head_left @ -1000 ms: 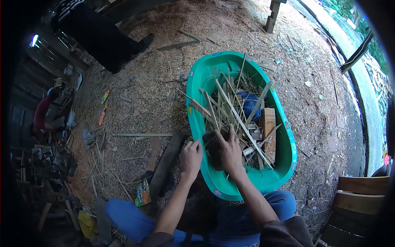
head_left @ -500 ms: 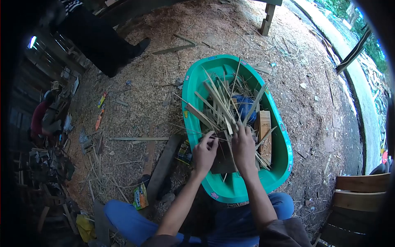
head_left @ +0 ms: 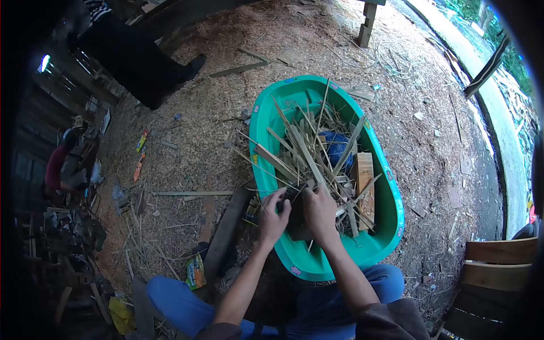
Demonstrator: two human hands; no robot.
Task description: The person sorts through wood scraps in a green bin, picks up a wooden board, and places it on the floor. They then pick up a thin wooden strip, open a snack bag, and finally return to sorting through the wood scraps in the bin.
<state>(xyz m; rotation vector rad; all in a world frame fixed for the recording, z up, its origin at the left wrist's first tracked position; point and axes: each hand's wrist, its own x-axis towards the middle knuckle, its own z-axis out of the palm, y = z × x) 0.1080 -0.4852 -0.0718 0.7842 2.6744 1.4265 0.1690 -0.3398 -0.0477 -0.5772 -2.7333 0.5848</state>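
A green plastic tub (head_left: 323,262) stands before my bent legs, holding many thin wood strips (head_left: 303,148), a blue bundle (head_left: 338,148) and a wooden block (head_left: 364,184). My left hand (head_left: 274,218) is over the tub's near left rim, its thumb and fingers apart, with nothing visible between them. Close beside it on the right, my right hand (head_left: 321,212) has its fingers bent together at the lower ends of the strips. What its fingertips hold is hidden. A dark flat piece (head_left: 298,228) lies below and between the hands.
A standing person in dark clothes (head_left: 133,59) is at upper left; another person in red (head_left: 56,167) sits at far left. A dark plank (head_left: 225,229) lies left of the tub. Wooden slats (head_left: 501,252) are at lower right. Shavings cover the ground (head_left: 187,136).
My right hand has moved left and slightly down, closer to my left hand, which has shifted slightly left. Some strips in the tub have shifted, several now lying lower on the right.
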